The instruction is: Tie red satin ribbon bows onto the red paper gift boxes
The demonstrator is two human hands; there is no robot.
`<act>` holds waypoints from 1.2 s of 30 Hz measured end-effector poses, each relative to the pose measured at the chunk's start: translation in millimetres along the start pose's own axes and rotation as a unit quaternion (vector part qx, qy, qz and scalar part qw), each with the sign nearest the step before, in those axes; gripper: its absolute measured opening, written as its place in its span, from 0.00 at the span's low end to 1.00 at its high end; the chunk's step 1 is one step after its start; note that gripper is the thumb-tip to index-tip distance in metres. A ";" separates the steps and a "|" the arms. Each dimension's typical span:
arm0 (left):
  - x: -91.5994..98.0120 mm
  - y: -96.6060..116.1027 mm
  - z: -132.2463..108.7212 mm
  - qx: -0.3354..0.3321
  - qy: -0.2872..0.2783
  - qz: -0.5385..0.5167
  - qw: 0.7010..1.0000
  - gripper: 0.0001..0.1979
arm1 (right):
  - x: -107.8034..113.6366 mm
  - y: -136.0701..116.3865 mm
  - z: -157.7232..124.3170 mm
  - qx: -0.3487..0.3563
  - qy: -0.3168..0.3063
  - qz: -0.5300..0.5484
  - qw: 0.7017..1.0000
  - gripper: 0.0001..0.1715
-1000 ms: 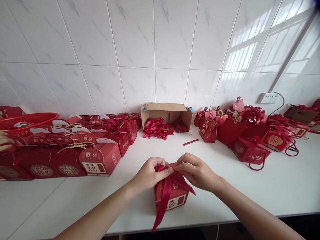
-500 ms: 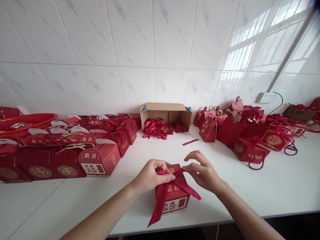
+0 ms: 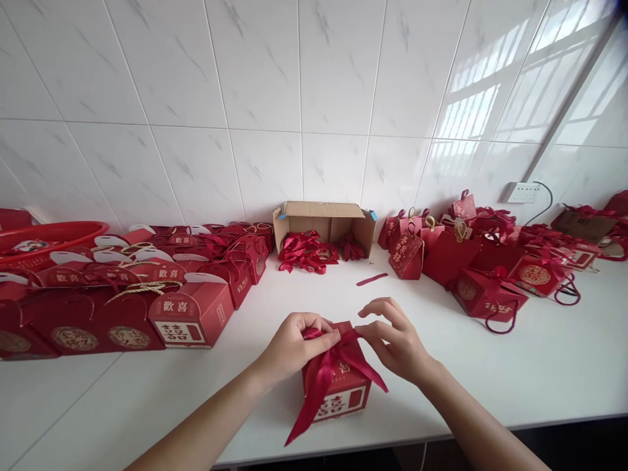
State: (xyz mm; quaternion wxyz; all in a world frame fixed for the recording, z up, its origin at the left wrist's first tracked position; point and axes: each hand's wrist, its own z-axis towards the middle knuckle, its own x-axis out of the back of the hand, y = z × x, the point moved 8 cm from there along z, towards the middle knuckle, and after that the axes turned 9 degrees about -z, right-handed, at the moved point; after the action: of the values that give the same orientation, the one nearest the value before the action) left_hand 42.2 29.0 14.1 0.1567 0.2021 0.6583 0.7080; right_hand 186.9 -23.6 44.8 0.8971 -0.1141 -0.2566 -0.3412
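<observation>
At six o'clock, close to the near edge of the white desk (image 3: 490, 366), a small red gift box (image 3: 343, 396) is standing upright. A red satin ribbon (image 3: 318, 383) is crossing its top, with one tail hanging down the front at seven o'clock and the other trailing toward four o'clock. The left hand (image 3: 294, 347) is resting on the box's top left corner, its grip closed on the ribbon near the knot. The right hand (image 3: 397, 340) is meeting it from three o'clock, thumb and forefinger pinching the ribbon at the knot while the other fingers are fanning loosely upward.

At twelve o'clock an open cardboard carton (image 3: 326, 222) is lying on its side against the wall, with a tangle of loose red ribbons (image 3: 307, 252) spilling out of its mouth. A single short ribbon strip (image 3: 371, 279) is lying alone just in front of it. At nine o'clock rows of red handled boxes (image 3: 191, 314) are standing packed together, beside a red basin (image 3: 49, 234) that is possibly holding more packaging. At two o'clock a looser heap of red bags and boxes (image 3: 485, 294) is sitting. White marbled wall tiles (image 3: 265, 98) are rising behind, with a socket (image 3: 520, 191) at two o'clock.
</observation>
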 end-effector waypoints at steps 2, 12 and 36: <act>0.1 -0.7 0.2 -0.006 0.003 0.007 1.000 0.12 | -1.0 1.1 -0.6 -0.004 0.002 -0.002 1.000 0.15; -0.8 3.1 2.8 -0.021 -0.005 0.027 0.999 0.08 | 3.1 2.7 -3.3 -0.002 0.030 -0.055 0.998 0.15; -6.1 -0.1 1.3 -0.025 -0.051 0.024 0.998 0.08 | -14.9 15.9 -17.0 -0.258 -0.041 0.219 0.940 0.10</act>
State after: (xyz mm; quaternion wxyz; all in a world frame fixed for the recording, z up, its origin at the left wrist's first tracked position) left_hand 48.1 27.2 13.6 0.1781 0.2502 0.6266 0.7162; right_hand 194.5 -10.1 22.0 0.8781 -0.4087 -0.1651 -0.1863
